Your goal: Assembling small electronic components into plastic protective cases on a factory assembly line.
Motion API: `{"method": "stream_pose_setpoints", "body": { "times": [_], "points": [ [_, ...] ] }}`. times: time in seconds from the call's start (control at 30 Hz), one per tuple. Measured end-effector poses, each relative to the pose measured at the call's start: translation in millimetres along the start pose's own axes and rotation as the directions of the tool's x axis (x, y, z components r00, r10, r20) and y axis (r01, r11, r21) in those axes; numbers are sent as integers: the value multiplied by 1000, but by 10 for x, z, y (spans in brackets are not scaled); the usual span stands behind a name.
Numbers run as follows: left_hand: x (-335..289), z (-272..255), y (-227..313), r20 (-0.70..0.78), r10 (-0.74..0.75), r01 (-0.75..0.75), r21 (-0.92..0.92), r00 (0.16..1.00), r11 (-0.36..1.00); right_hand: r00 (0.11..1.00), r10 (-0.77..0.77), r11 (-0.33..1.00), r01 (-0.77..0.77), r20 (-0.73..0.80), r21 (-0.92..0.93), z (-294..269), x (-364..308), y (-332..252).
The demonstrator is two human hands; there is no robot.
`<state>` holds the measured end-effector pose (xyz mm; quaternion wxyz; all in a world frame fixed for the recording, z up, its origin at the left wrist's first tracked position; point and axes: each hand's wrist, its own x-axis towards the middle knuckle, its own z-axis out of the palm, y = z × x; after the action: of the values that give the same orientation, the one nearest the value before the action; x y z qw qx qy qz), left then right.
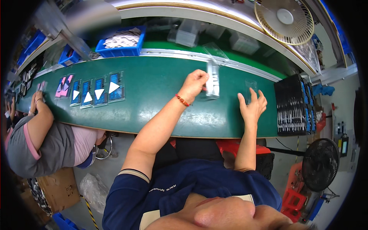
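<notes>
Taking the middle of the view as the clock's centre, the left hand [194, 86], with a red-and-amber bead bracelet [183, 100] at its wrist, sits near one o'clock, its fingers pinching the left edge of a shiny, silvery-clear rectangular package [213, 81], blurred and held over the dark green desk [165, 111]. The right hand [252, 108] is at three o'clock, fingers and thumb spread apart; just beyond its fingertips is a thin, transparent plastic piece [251, 85], though whether they touch it I cannot tell. Another clear plastic sheet [216, 53] lies at one o'clock by the desk's far edge. Between nine and ten o'clock, four blue rectangular packs with white triangles [99, 94] stand in a row, and pink-and-purple packs [63, 87] lie farther out. At eleven o'clock a blue plastic bin [119, 51] holds a heap of whitish flat pieces [123, 38]. A tall stack of black packs with blue faces [293, 105] occupies three o'clock, past the right hand. Around nine o'clock a co-worker in grey and pink [50, 147] reaches over the desk.
</notes>
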<state>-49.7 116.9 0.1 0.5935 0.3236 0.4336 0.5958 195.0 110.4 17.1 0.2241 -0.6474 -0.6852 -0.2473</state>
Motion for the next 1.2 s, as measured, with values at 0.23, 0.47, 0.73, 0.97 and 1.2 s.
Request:
{"method": "stream_pose_setpoints", "body": {
  "times": [0.23, 0.47, 0.73, 0.97, 1.2],
  "points": [
    [98, -44, -387, 65, 159, -159, -9, 985, 987, 768, -275, 279, -511, 578, 813, 306, 269, -793],
    [-6, 56, -192, 26, -70, 68, 60, 997, 996, 802, -160, 216, -540, 575, 813, 360, 199, -428],
    [35, 14, -70, 45, -28, 28, 11, 999, 1000, 991, -130, 984, 134, -44, 113, 193, 160, -529],
    [-17, -17, -47, 157, -2, 5, -19, 988, 1000, 825, -291, -23, -512, 484, 859, 64, 7, -913],
    [17, -64, 4, 90, -67, 59, 85, 994, 995, 809, -209, -123, -579, 549, 806, 134, 12, -796]
  ]
}}
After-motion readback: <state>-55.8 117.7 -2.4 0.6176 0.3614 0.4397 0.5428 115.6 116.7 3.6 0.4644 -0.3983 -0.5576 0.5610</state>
